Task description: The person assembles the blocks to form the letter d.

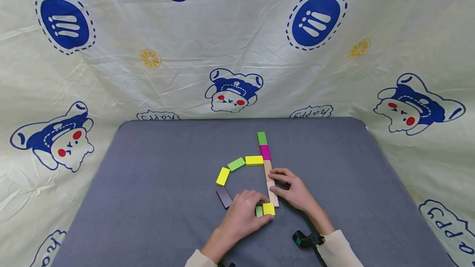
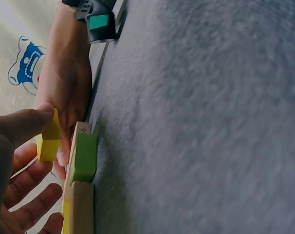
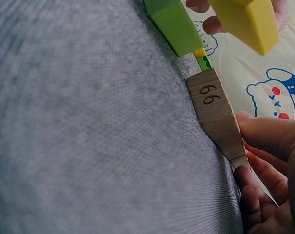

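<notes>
My left hand (image 1: 243,212) pinches a yellow block (image 2: 49,146) between thumb and fingers; in the right wrist view it hangs above the table surface. Close by lies a light green block (image 2: 85,156), partly covered by that hand from the head. My right hand (image 1: 297,190) rests thumb and fingertips along the right side of a straight row of plain wooden blocks. The nearest wooden block (image 3: 215,109) carries the number 66. Farther up this row are a magenta block (image 1: 265,152) and a green block (image 1: 262,138).
A curve of blocks bends left from the row: a yellow block (image 1: 254,160), a light green block (image 1: 236,164), another yellow block (image 1: 222,176) and a dark purple-grey block (image 1: 224,197). All lie on a grey cloth-covered table (image 1: 159,176). A printed curtain (image 1: 185,32) hangs behind.
</notes>
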`<state>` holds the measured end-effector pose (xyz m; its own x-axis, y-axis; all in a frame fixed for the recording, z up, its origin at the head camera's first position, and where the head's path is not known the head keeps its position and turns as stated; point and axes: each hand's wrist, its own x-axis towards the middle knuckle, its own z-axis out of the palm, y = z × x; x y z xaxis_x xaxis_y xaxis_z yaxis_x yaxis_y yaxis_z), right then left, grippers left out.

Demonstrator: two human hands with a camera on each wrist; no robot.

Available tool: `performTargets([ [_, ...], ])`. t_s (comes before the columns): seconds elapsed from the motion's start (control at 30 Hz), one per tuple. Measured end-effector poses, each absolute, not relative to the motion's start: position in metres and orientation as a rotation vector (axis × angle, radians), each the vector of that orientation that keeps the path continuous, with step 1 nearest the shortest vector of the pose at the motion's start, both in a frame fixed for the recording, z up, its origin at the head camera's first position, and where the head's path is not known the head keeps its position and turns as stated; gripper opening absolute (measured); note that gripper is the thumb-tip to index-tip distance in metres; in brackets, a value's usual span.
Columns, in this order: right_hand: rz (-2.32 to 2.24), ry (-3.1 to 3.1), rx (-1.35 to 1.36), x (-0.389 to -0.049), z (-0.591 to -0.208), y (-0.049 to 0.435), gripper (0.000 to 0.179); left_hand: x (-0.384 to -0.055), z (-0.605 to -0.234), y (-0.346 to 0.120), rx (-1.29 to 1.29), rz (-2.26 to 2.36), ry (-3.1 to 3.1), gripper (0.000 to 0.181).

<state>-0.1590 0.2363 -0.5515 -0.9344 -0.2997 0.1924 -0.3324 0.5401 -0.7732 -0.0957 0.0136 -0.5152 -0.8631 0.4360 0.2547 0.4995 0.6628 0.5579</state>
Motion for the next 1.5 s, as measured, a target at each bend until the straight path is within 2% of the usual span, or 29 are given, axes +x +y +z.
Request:
performTargets([
  [0.33, 1.422, -2.734, 0.549, -0.159, -0.55, 0.235, 0.038, -0.094, -0.525, 0.023, -0.837, -0.924, -2.796, 0.032],
  [0.6, 1.425, -2.714, 0.575, -0.146, -0.515, 0.223, 0.034, -0.093, -0.529, 0.028, -0.801, -0.841, -2.847, 0.033],
  [0.9, 1.439, -2.744, 0.517, -0.158, -0.549, 0.233, 0.038, -0.094, -0.531, 0.036, -0.749, -0.77, -2.88, 0.033],
  [1.23, 1.442, -2.712, 0.556, -0.157, -0.548, 0.235, 0.038, -0.093, -0.53, 0.039, -0.724, -0.761, -2.898, 0.036],
  [1.5, 1.428, -2.745, 0.546, -0.159, -0.549, 0.236, 0.038, -0.098, -0.52, 0.023, -0.744, -0.952, -2.871, 0.038],
])
